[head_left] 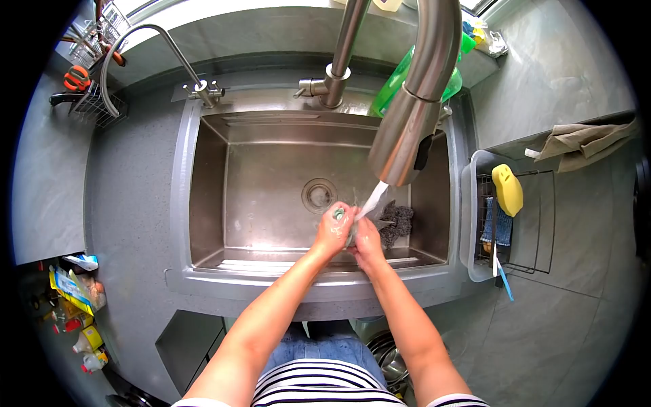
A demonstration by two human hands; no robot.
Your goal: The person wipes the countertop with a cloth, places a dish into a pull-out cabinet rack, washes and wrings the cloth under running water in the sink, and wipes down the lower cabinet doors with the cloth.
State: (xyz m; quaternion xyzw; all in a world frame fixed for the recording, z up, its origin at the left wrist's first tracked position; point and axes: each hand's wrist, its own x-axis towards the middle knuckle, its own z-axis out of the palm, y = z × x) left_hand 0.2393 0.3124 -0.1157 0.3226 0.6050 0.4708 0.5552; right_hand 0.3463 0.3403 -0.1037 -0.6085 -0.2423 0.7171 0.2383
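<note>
- Left hand (329, 234) and right hand (368, 243) are pressing together over the sink (264, 169), nearer its front wall than the drain (319, 195) is.
- Left fingers are curling around a small pale-green thing (338, 214), which is showing at the top of the fist above the sink; exactly what it is, I cannot tell.
- Right fingers are lying against the left hand; whether they are also gripping something, I cannot tell.
- Water (373, 198) is running from the spray head (405, 139) above the sink's right part and is reaching the hands.
- Inside the sink, toward its right wall, a dark grey bundle (399, 222) is lying just beyond the right hand.
- Behind the sink, a slim tap (205, 93) is standing at the left and a green bottle (392, 87) at the right.
- Right of the sink, a clear bin (480, 273) is sitting, a yellow sponge (508, 190) and a blue cloth (500, 227) resting there.
- Left of the sink, the grey counter (132, 176) is extending.
</note>
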